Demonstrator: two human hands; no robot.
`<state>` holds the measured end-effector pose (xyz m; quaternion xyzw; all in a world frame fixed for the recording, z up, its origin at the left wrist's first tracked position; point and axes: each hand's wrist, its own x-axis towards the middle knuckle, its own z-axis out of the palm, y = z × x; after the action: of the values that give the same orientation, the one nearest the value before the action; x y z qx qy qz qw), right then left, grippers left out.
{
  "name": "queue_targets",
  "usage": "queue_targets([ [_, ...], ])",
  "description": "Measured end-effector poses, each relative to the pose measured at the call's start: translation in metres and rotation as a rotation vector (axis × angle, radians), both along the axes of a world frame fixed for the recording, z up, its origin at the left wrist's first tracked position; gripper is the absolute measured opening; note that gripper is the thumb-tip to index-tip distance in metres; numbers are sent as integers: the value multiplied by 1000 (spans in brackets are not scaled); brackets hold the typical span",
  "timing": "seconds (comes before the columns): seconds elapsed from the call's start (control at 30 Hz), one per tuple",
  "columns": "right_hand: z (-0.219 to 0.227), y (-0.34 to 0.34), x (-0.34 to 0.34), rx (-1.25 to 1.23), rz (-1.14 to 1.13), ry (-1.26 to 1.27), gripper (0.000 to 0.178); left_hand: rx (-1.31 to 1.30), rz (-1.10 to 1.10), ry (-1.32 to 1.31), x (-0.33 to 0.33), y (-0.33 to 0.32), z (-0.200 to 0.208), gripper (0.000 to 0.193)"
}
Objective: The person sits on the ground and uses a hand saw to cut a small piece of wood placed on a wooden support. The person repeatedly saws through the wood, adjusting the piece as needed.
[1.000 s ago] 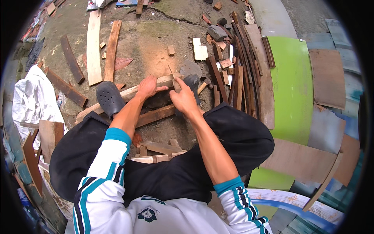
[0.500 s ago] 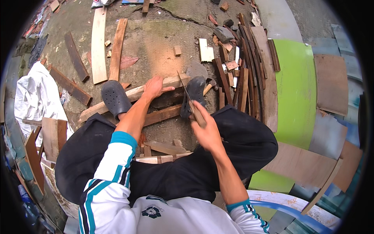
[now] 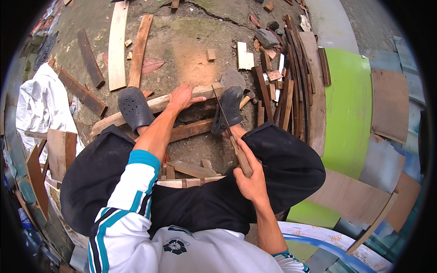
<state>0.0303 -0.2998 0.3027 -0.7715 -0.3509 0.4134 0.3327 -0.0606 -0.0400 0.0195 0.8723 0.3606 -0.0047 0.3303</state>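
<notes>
A long pale wooden bar (image 3: 157, 105) lies slantwise before me, propped above the ground, with a clog-covered foot near each end. My left hand (image 3: 182, 97) presses down on the bar and grips it toward its right end, thumb pointing right. In my right hand (image 3: 251, 180) is the wooden handle of a handsaw (image 3: 224, 115). Its thin, narrow blade points away from me, and the far part lies across the bar near its right end. Under the bar runs a second, browner wooden piece (image 3: 193, 130). Sawdust (image 3: 196, 68) is spread over the concrete beyond.
A small wood block (image 3: 210, 55) sits in the sawdust. By my right foot, a hammer (image 3: 246, 100) is partly hidden. Dark wooden strips (image 3: 296, 82) are piled at right beside a green panel (image 3: 346, 109). Several planks and a white sack (image 3: 43, 109) lie at left.
My right hand has drawn the saw back toward me and slightly right, so less of its blade reaches past the bar. My left hand stays on the bar.
</notes>
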Motion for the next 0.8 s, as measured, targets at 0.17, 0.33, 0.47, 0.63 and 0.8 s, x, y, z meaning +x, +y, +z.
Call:
queue_targets([
  [0.17, -100, 94, 42, -104, -117, -33, 63, -11, -48, -71, 15, -1, 9, 85],
  [0.33, -48, 21, 3, 43, 21, -37, 71, -14, 15, -5, -4, 8, -5, 76],
  [0.47, -19, 14, -8, 80, 33, -31, 72, -30, 38, 28, -2, 4, -6, 77],
  [0.63, -116, 111, 42, -23, -128, -92, 61, -53, 3, -2, 16, 3, 5, 77],
  [0.8, -19, -11, -8, 19, -18, -26, 70, -61, 39, 17, -3, 2, -5, 79],
])
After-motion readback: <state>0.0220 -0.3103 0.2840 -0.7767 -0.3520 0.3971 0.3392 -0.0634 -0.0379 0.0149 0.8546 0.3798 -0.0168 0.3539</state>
